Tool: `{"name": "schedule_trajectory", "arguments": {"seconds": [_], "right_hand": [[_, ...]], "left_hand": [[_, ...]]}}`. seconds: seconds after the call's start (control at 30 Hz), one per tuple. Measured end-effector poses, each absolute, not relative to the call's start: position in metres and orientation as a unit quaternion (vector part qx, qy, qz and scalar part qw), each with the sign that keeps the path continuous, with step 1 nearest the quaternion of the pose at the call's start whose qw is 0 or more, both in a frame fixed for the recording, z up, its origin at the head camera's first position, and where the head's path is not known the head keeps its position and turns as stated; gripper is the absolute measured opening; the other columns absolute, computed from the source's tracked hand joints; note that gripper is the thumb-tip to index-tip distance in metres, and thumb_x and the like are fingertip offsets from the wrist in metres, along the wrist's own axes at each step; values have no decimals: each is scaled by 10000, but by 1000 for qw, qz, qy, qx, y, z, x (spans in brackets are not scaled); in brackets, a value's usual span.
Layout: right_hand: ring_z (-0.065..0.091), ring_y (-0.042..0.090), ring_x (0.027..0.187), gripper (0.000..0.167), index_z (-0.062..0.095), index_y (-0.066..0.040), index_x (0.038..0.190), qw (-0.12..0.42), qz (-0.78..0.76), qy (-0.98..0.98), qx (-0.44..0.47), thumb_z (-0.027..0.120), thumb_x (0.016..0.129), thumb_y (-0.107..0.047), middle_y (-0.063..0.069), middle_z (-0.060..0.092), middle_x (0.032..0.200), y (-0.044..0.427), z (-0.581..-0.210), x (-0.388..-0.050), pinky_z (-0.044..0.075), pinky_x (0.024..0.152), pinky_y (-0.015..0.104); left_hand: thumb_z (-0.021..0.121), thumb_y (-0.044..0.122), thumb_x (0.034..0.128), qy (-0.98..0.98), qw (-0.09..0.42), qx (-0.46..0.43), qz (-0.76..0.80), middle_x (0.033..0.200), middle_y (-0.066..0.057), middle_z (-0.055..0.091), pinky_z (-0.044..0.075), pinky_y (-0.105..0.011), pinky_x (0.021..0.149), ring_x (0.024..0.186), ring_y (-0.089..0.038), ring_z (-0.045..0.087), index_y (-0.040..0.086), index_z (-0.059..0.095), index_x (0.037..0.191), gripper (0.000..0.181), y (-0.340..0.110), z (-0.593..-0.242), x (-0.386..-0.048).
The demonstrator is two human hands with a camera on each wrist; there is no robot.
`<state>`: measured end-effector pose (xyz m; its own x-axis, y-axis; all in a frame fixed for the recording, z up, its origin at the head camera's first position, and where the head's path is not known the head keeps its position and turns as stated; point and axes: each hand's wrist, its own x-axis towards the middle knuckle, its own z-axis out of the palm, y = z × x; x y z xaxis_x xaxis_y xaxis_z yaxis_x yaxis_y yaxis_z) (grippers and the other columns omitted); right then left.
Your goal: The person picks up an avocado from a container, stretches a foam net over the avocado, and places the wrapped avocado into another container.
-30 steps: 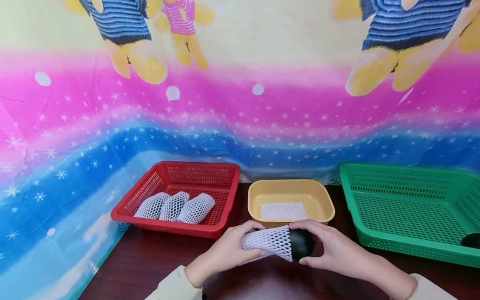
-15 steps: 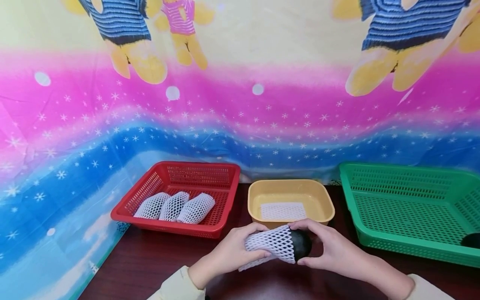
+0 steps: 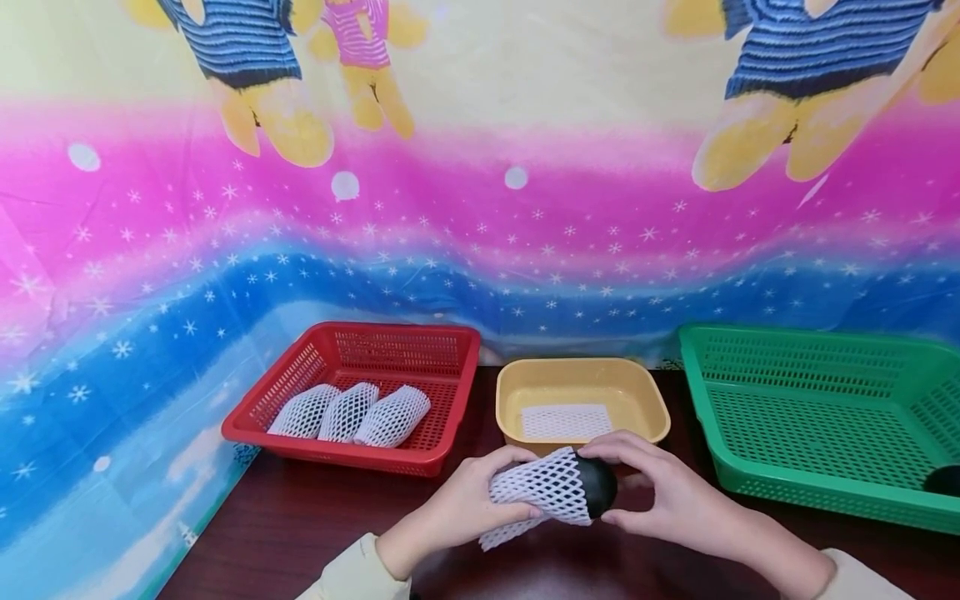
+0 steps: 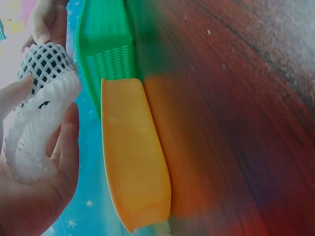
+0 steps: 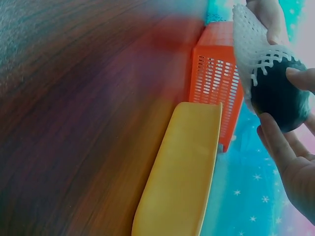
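A white foam net sleeve (image 3: 543, 487) is partly drawn over a dark, smooth, oval fruit (image 3: 597, 483), whose exact kind I cannot tell. My left hand (image 3: 468, 498) grips the sleeve around its left part, thumb in front. The sleeve's loose end hangs below that thumb. At the bare rounded end, my right hand (image 3: 663, 492) holds the fruit between thumb and fingers, with a fingertip near the sleeve's edge. In the right wrist view the fruit (image 5: 278, 96) shows most of its dark surface, while the left wrist view shows the sleeve (image 4: 37, 128) wrinkled in the left palm.
Three net-wrapped pieces (image 3: 392, 417) lie in a red basket (image 3: 337, 454) at the left. Behind the hands, a yellow tub (image 3: 506, 400) contains a flat white net sleeve (image 3: 566, 422). A green basket (image 3: 817, 500) at the right has a dark object (image 3: 943, 480) in it.
The fruit and sleeve have tilted slightly, and less of the fruit's dark end shows. The left hand moved slightly right; the sleeve's loose end now hangs lower.
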<state>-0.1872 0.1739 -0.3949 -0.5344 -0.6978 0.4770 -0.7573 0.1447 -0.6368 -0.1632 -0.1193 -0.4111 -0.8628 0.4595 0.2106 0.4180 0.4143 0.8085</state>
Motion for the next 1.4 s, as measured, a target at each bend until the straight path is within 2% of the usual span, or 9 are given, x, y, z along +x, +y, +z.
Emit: {"name": "schedule_trajectory", "arguments": {"seconds": [0.1,0.4,0.57,0.8,1.1,1.3,1.4], "right_hand": [[611,119,1132,661,551,-121,1396,27,457,-750,477,859,819,-25,61,569,1323,174,-394,-188,596,805,316],[686,149,1045,540,599,-103,1288,-1,493,-747,446,872,822,-95,125,632,1286,173,-394,-187,598,803,328],[668,115,1047,531,648,-108,1242,28,495,-747,442,895,774,-55,107,623,1264,172,-396,-186,603,776,325],[625,72,1119,563,679,-93,1259,63,494,-734,462,881,750,39,71,644,1241,169,-401,-186,603,762,321],[664,81,1042,518,696,-64,1214,82,501,-733,452,896,744,17,79,669,1189,163,-407,-187,604,738,308],[677,94,1015,497,672,-23,1239,52,525,-736,424,864,783,28,20,654,1203,164,-405,-186,606,747,318],[680,97,1012,465,672,-15,1236,36,538,-735,411,841,805,37,-10,651,1203,166,-405,-186,605,756,319]], "left_hand": [[851,286,855,840,24,259,477,1130,68,705,522,-267,863,959,-60,632,242,647,1288,481,-119,-410,-163],[888,294,805,831,38,266,488,1150,98,697,527,-268,881,984,-59,630,225,648,1330,581,-117,-407,-164],[907,289,783,829,39,273,487,1137,108,690,524,-261,878,981,-55,626,216,647,1332,611,-113,-406,-167],[936,274,746,832,48,268,483,1093,126,688,508,-249,883,968,-41,623,201,651,1312,638,-109,-405,-168],[960,269,706,831,57,258,490,1172,136,666,502,-264,903,1031,-49,605,272,623,1379,753,-103,-404,-168],[967,279,695,846,21,258,467,1271,82,567,471,-320,961,1136,-83,528,285,594,1420,816,-106,-402,-168],[960,245,710,833,18,239,499,1247,74,604,491,-306,944,1108,-121,572,236,603,1369,750,-107,-402,-167]]}}
